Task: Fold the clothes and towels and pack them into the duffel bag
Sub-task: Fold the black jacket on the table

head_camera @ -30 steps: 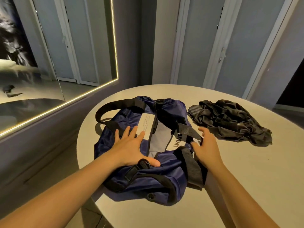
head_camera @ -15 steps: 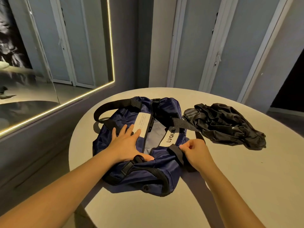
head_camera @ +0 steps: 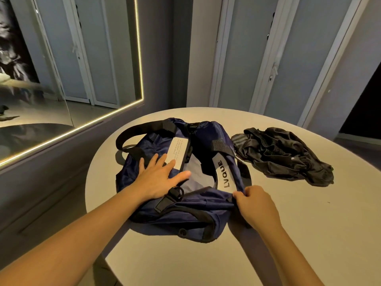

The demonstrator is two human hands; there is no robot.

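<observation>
fingers (head_camera: 153, 162) of the left hand (head_camera: 156, 180) are lying straight and spread, released, gripping nothing. they are pressing flat on the navy duffel bag (head_camera: 185, 211) along the 9 o'clock edge of its opening. thumb is reaching out over the pale lining. two fingertips are touching the near end of a white printed label (head_camera: 178, 151) beside the zip.

right hand (head_camera: 255, 205) is sitting at the 4 o'clock corner of the opening. its fingers are curling tight and pinching a fold of the bag's navy fabric, just below a pale strip lettered lvque (head_camera: 223, 174).

duffel bag is lying on the round pale worktop (head_camera: 309, 234), toward the 9 o'clock side, mouth gaping upward with grey lining showing inside. black carry strap (head_camera: 142, 131) is looping out from the bag at 10 o'clock. black ring buckle (head_camera: 177, 191) is resting on the bag just beside the left palm.

dark clothes (head_camera: 282, 155) are sitting in a crumpled, unfolded heap on the worktop at 2 o'clock from the bag, just beside it. cannot tell whether heap and bag are touching.

beyond the worktop, a wall mirror (head_camera: 61, 79) with a glowing edge strip is showing at 10 o'clock. grey panelled doors (head_camera: 299, 58) are standing from 12 to 2 o'clock.
</observation>
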